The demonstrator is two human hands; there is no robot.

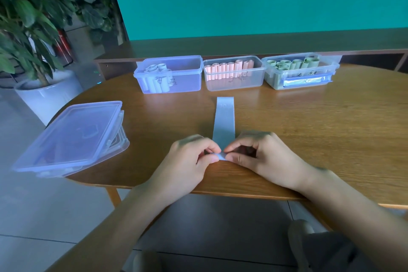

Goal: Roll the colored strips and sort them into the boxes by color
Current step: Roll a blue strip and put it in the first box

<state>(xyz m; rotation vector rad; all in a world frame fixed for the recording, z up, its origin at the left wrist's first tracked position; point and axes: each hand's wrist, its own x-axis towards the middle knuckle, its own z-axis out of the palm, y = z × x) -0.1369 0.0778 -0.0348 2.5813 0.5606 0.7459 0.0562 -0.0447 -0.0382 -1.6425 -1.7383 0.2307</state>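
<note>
A pale blue paper strip point(223, 120) lies flat on the wooden table point(320, 130), running away from me. Its near end is curled into a small roll between my hands. My left hand point(189, 159) and my right hand point(260, 154) both pinch that rolled end with thumb and fingertips. At the back stand three clear boxes: the left box point(187, 83) holds pale blue rolls, the middle box point(234, 85) holds pink rolls, the right box point(273, 84) holds green rolls.
A stack of clear box lids point(70, 137) sits at the table's left edge, partly overhanging. A potted plant point(33, 28) stands on the floor to the left. A low wooden shelf point(220, 47) runs behind the table below a teal wall.
</note>
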